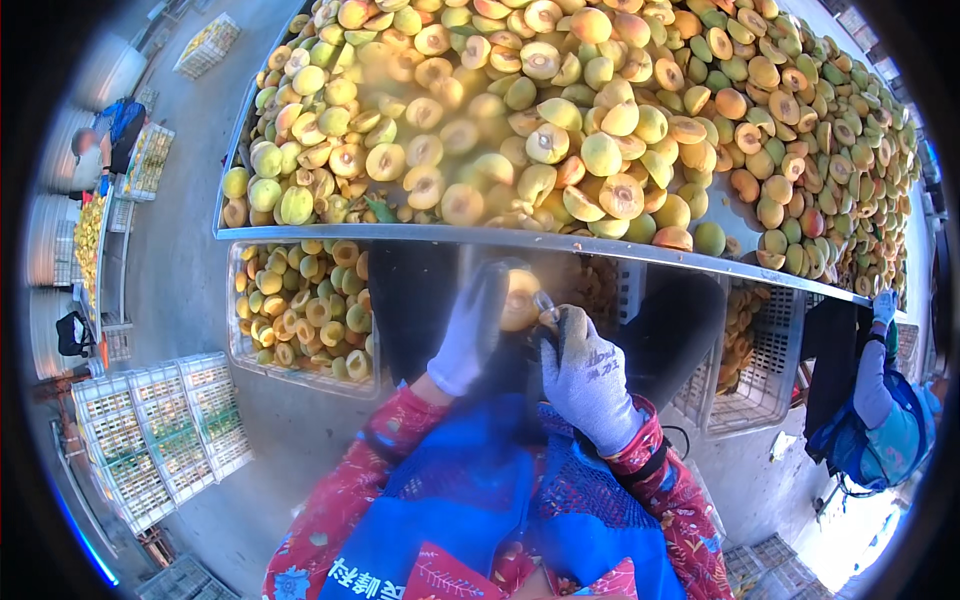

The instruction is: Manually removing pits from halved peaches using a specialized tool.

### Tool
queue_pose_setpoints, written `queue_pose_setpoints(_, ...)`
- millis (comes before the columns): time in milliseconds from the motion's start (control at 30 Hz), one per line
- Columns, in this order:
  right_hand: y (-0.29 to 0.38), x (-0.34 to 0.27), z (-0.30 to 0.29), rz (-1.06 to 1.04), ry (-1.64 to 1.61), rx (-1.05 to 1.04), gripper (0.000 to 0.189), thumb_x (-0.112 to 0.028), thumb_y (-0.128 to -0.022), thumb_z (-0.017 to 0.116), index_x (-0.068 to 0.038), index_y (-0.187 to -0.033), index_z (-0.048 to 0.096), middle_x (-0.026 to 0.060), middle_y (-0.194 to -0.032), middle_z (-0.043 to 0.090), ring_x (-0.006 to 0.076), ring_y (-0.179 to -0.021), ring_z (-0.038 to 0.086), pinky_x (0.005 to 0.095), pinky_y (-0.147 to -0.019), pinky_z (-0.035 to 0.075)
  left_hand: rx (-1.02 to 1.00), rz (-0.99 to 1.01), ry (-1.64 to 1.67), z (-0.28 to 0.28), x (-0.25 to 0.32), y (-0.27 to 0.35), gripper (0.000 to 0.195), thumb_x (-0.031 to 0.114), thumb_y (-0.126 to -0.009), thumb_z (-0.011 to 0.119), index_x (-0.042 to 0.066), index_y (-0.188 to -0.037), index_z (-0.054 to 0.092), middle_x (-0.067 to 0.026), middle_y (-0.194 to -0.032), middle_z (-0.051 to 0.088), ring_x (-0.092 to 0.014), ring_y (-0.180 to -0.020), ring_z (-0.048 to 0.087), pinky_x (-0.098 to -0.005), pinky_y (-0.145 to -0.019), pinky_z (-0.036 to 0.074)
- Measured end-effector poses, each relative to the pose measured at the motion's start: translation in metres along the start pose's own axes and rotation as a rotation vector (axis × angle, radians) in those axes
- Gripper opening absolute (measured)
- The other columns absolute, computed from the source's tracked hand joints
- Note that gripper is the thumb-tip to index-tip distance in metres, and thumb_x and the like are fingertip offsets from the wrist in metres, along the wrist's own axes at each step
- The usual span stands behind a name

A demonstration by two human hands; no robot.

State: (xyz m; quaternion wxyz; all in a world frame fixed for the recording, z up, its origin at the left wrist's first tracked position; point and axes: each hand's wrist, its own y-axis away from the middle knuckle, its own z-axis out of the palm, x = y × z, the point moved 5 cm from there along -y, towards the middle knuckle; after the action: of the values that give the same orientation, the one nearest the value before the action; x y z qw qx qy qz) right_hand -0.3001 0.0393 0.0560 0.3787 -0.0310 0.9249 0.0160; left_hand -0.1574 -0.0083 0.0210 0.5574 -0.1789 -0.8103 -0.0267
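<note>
My left hand (466, 330), in a pale knit glove and partly blurred, holds up a halved yellow stone fruit (520, 296), apricot- or peach-like, cut face up. In my gloved right hand (592, 379) is a small tool (547, 307) with a curved, shiny tip that meets or nearly meets the fruit's right edge; its handle is mostly hidden by the fingers. Just beyond both hands runs the metal rim (450, 235) of a table heaped with halved fruit (555, 112). Many halves show a brown pit or hollow.
Left of my legs stands a plastic crate (300, 381) of fruit halves. Another crate (750, 405) is at my right, and stacked crates (161, 442) stand at lower left. One co-worker (877, 420) is at the table's right end, another (116, 131) far left.
</note>
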Motion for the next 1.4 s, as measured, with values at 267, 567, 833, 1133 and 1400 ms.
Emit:
queue_pose_setpoints(267, 0.001, -0.002, 0.010, -0.022, 0.050, -0.038, 0.025, -0.015, -0.088, 0.061, -0.003, -0.106, 0.048, 0.0176, -0.083, 0.064, 0.0369, -0.064, 0.065, 0.0418, -0.053, 0.051, 0.043, -0.121, 0.190, 0.009, -0.027, 0.008, 0.026, 0.009, -0.089, 0.053, -0.001, -0.113, 0.052, -0.0201, -0.111, 0.054, -0.036, -0.097, 0.058, -0.0404, -0.081, 0.049)
queue_pose_setpoints(567, 0.003, 0.004, 0.029, 0.001, -0.003, -0.171, 0.024, -0.016, -0.090, 0.056, 0.004, -0.095, 0.044, 0.0212, -0.067, 0.059, 0.0379, -0.062, 0.063, 0.0462, -0.051, 0.048, 0.178, -0.212, 0.059, 0.014, -0.011, 0.010, 0.028, 0.024, -0.099, 0.047, 0.000, -0.113, 0.053, -0.0190, -0.092, 0.062, -0.034, -0.078, 0.065, -0.0401, -0.070, 0.051)
queue_pose_setpoints(833, 0.004, 0.022, 0.039, -0.150, -0.121, -0.104, 0.020, -0.014, -0.091, 0.055, 0.003, -0.097, 0.045, 0.0228, -0.063, 0.056, 0.0390, -0.056, 0.059, 0.0466, -0.050, 0.044, 0.128, -0.381, 0.071, 0.018, -0.030, 0.019, 0.033, 0.024, -0.099, 0.048, -0.002, -0.119, 0.051, -0.0230, -0.098, 0.063, -0.037, -0.087, 0.064, -0.0420, -0.075, 0.051)
queue_pose_setpoints(1133, 0.004, 0.024, 0.032, 0.098, -0.175, -0.099, 0.025, -0.015, -0.087, 0.060, 0.001, -0.101, 0.047, 0.0244, -0.074, 0.061, 0.0421, -0.071, 0.063, 0.0469, -0.058, 0.049, -0.016, -0.155, -0.156, 0.027, -0.063, 0.033, 0.056, 0.012, -0.087, 0.055, -0.007, -0.137, 0.036, -0.0307, -0.130, 0.044, -0.045, -0.106, 0.052, -0.0480, -0.089, 0.045)
queue_pose_setpoints(1400, 0.005, 0.028, 0.023, 0.180, -0.080, -0.105, 0.028, -0.014, -0.085, 0.065, -0.001, -0.104, 0.049, 0.0229, -0.079, 0.062, 0.0431, -0.074, 0.063, 0.0468, -0.061, 0.050, 0.002, 0.026, -0.187, 0.016, -0.039, 0.023, 0.044, 0.010, -0.086, 0.053, -0.002, -0.127, 0.044, -0.0253, -0.118, 0.050, -0.043, -0.098, 0.055, -0.0478, -0.081, 0.047)
